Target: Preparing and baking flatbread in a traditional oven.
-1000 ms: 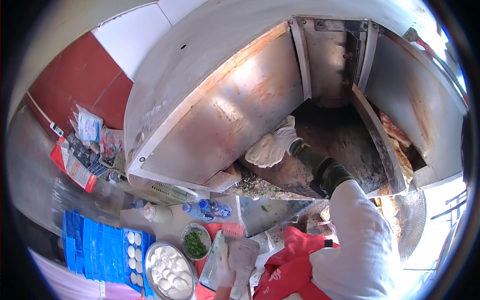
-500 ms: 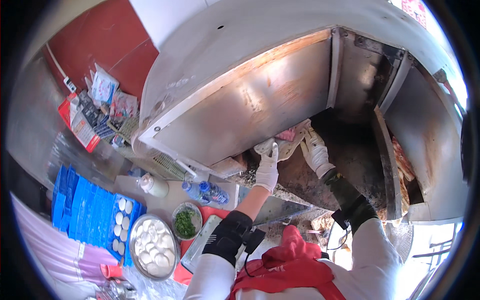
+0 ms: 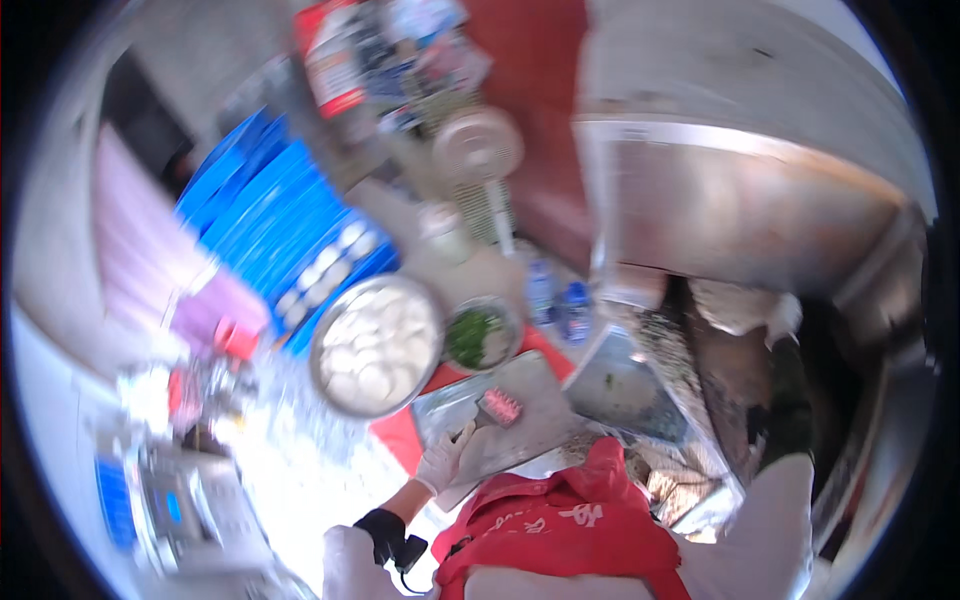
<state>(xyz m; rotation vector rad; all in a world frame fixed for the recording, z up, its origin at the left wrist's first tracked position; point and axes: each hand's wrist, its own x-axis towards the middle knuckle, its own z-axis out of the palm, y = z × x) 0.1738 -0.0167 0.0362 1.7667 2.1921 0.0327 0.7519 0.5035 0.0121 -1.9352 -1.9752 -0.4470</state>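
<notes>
My right hand, in a white glove, reaches inside the metal oven and holds a pale flat piece of dough by its right edge; its fingers are blurred. My left hand, also gloved, is over the near left part of a grey metal tray, fingers stretched out and apart, with nothing visible in them. Just beyond its fingertips, a small pink speckled block lies on that tray. Motion smears much of the picture.
Left of the tray stand a steel bowl of white dough pieces and a bowl of chopped greens. Blue crates with dough balls are farther left. Two bottles stand near the oven wall. A fan is behind.
My view has swung left. My left hand has let go of the dough and moved from the oven to the tray. My right hand stays in the oven with the dough.
</notes>
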